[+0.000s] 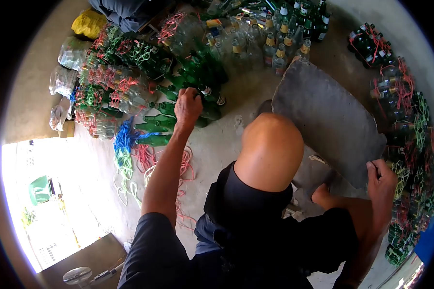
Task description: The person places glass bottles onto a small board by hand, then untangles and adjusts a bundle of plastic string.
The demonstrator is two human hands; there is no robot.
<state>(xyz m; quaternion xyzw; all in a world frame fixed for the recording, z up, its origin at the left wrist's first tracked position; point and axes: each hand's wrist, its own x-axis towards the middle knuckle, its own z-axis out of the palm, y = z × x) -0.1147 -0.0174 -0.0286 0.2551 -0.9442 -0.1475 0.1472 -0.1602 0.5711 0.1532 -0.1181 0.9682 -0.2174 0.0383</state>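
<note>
My left hand (188, 107) is closed around what looks like the neck of a green glass bottle (210, 112), at the near edge of a group of standing green bottles (205, 65). My fingers partly hide that bottle. Several more green bottles (154, 126) lie on their sides just left of my wrist. My right hand (382, 179) grips the lower right corner of a grey, flat board (325, 115) with a rough edge. The board is tilted beside my bent knee, its far end near the clear bottles.
Tied bundles of bottles (115, 82) are stacked at left, and more bundles (412, 144) line the right wall. Clear bottles with gold necks (270, 50) stand at the back. Blue twine (124, 135) and red twine (185, 164) lie on the floor.
</note>
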